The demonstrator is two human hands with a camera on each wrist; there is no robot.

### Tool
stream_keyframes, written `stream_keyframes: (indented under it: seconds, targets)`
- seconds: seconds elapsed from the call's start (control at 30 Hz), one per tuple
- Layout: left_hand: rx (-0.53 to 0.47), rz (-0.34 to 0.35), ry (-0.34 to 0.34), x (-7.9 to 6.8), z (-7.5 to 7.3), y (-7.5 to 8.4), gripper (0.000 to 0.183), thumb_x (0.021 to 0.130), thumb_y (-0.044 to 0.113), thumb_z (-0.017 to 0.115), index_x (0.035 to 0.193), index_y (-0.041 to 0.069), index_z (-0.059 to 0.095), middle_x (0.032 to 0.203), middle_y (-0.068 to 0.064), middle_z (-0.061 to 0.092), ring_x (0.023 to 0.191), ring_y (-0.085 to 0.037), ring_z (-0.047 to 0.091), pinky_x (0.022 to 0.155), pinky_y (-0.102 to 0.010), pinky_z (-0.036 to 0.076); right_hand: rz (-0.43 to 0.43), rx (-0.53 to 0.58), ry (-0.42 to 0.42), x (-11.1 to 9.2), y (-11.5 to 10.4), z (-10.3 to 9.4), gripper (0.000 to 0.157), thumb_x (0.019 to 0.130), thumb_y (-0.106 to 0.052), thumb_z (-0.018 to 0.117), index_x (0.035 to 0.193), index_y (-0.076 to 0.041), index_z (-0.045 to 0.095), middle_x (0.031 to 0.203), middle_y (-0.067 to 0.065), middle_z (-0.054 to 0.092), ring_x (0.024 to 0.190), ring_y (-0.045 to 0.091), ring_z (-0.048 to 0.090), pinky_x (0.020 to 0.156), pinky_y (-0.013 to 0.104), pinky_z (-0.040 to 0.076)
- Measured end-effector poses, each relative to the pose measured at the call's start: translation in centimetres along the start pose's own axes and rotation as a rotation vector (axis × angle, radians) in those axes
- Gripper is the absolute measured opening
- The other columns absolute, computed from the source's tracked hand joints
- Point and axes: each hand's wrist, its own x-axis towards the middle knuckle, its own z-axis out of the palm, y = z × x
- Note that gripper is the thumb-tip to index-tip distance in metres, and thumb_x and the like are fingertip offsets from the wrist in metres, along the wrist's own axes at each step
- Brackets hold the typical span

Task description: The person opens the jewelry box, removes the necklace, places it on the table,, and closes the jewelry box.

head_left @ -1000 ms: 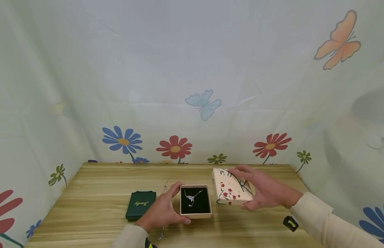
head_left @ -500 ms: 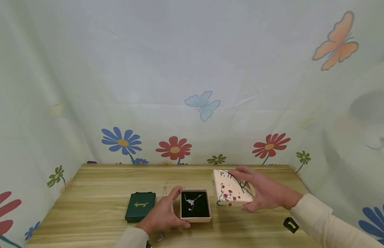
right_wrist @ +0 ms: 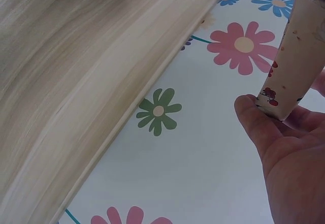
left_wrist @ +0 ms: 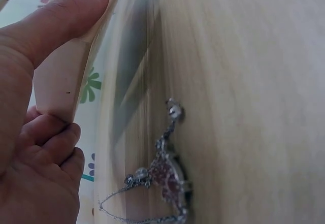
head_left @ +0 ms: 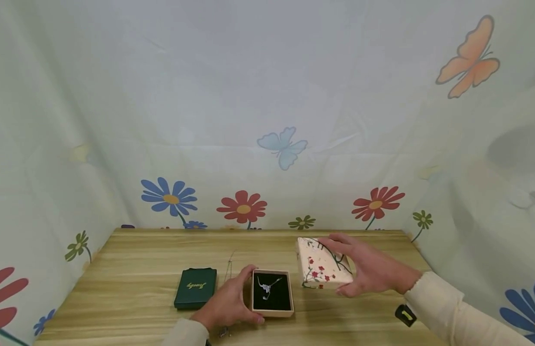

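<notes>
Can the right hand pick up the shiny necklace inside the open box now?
Probably not: the right hand is full, gripping the flowery lid. Nothing covers the necklace in the open box, though, so it could likely reach in after putting that lid down.

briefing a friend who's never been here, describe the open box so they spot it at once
Find the wooden table, then the left hand over it. That hand grips the open box. Unlike the green case farther left, this one is pale-rimmed and shows a silver necklace on a dark lining.
</notes>
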Motion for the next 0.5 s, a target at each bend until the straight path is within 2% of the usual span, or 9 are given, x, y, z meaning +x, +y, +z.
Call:
stream_keyframes:
  seconds: [0.27, 0.5]
  targets:
    - [-0.005, -0.007, -0.022, -0.02, 0.2, -0.22, 0.116, 0.066, 0.037, 0.101, 0.157, 0.015, 0.031, 0.131, 0.0, 0.066, 0.116, -0.022, 0.059, 0.108, -0.062, 0.049, -0.003, 0.011, -0.005, 0.0, 0.1, 0.18, 0.108, 0.069, -0.042, 0.094, 0.161, -0.025, 0.04, 0.156, 0.005, 0.046, 0.123, 0.021, 0.055, 0.096, 0.04, 0.056]
    - [0.031, -0.01, -0.035, -0.08, 0.14, -0.45, 0.118, 0.065, 0.038, 0.101, 0.157, 0.013, 0.031, 0.127, 0.002, 0.067, 0.11, -0.017, 0.062, 0.106, -0.058, 0.051, 0.001, 0.022, -0.007, 0.02, 0.14, 0.33, 0.106, 0.07, -0.043, 0.094, 0.161, -0.024, 0.041, 0.155, 0.004, 0.046, 0.12, 0.02, 0.056, 0.093, 0.036, 0.055]
